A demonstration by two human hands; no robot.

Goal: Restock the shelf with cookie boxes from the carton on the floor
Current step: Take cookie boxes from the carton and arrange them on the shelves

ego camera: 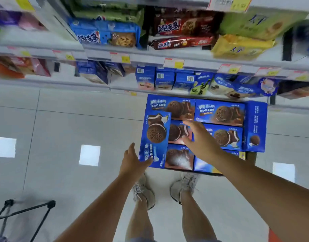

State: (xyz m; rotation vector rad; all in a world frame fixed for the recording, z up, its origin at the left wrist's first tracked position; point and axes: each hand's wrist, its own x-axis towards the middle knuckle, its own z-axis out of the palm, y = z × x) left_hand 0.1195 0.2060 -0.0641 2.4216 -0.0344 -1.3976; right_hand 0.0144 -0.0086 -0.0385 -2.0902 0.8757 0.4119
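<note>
Left hand [132, 161] grips a tall blue cardboard cookie box [155, 137] by its bottom corner, over the left side of the dark floor carton [194, 172]. Right hand [200, 138] is open, fingers spread above the flat-lying blue boxes [220, 112]. Likely light, stiff and glossy, so possibly slick. Take it by the long edges.

So the dark open carton [251, 157] sits on the pale tiled floor [71, 119], right in front of the person's grey sneakers [144, 191] and just below the bottom white metal shelf [91, 82]. Flat blue cardboard cookie boxes [220, 112] lie in it in two columns, with one more blue box on its edge [255, 126] along the right side. The left hand [132, 161] holds another blue cookie box [156, 137] over the carton's left edge, and the right hand [200, 137] is over the middle. Small upright blue boxes [164, 81] stand on the shelf behind. A black metal trolley frame [28, 210] is off to the left.
</note>
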